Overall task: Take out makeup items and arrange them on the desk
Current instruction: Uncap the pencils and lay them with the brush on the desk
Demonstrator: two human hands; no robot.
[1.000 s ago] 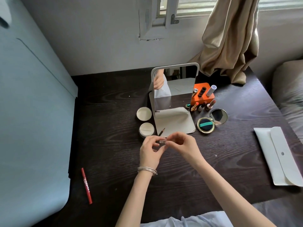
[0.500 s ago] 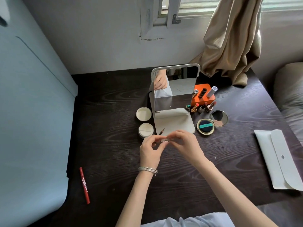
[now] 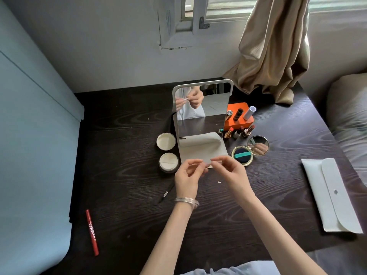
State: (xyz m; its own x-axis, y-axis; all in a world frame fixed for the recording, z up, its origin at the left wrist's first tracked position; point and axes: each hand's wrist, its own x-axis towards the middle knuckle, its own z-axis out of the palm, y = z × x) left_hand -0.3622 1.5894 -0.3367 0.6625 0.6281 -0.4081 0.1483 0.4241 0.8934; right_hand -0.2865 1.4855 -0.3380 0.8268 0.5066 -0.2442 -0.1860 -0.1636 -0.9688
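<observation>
My left hand (image 3: 187, 176) and my right hand (image 3: 232, 173) meet fingertip to fingertip just above the desk (image 3: 119, 171), in front of the standing mirror (image 3: 202, 108). Together they pinch a small silvery item (image 3: 208, 165), too small to identify; the mirror reflects it as a thin pale piece. Laid out on the desk are a powder jar (image 3: 168, 162), its lid (image 3: 166, 141), an open cushion compact (image 3: 242, 155), an orange holder (image 3: 238, 118) and several lipsticks (image 3: 237, 132). A thin dark pencil (image 3: 166, 193) lies left of my left wrist.
A red pen (image 3: 92, 232) lies near the desk's front left edge. A white pouch (image 3: 333, 195) sits at the right. A beige curtain (image 3: 274, 46) hangs onto the back right corner. A pale blue panel (image 3: 29, 135) borders the left, bedding (image 3: 349, 116) the right.
My hands have stayed together on the small item, shifting slightly toward the mirror base. The thin dark pencil now lies on the desk left of my left wrist.
</observation>
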